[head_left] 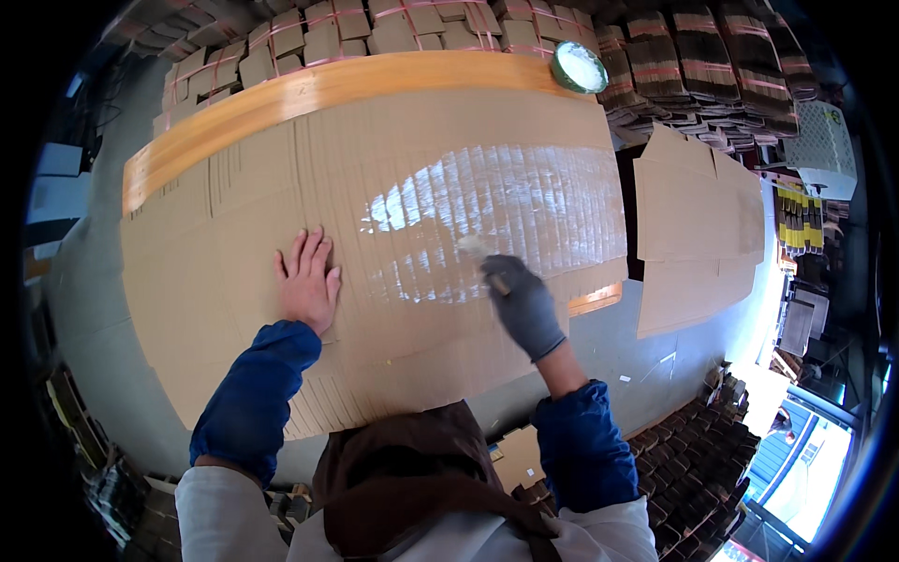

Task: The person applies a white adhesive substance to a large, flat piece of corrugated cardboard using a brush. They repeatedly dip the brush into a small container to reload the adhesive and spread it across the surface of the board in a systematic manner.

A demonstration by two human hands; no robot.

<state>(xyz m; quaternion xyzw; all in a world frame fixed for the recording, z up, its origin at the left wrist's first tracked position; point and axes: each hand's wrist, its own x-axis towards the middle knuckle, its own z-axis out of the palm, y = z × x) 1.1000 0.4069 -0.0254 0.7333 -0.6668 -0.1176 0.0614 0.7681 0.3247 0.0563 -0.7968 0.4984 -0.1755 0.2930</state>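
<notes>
A large flat sheet of cardboard (pixel 215 244) lies across the bench in front of me. White wet paste (pixel 506 197) covers much of its right half in streaks. My left hand (pixel 308 281) is bare and rests flat on the cardboard's left part, fingers stretched out. In a grey glove, my right hand (pixel 523 304) is closed around the handle of a brush. The pale brush head (pixel 471 244), slightly blurred, is at the lower middle of the pasted area. A green bowl (pixel 566 78) of white paste stands at the far right corner of the bench.
The wooden bench (pixel 328 82) shows along the cardboard's far edge. Strapped stacks of cardboard (pixel 412 28) stand behind it. Further cardboard sheets (pixel 698 225) lie to the right, apart from mine. Dark stacked pieces (pixel 693 459) are at the lower right, by a bright doorway (pixel 805 468).
</notes>
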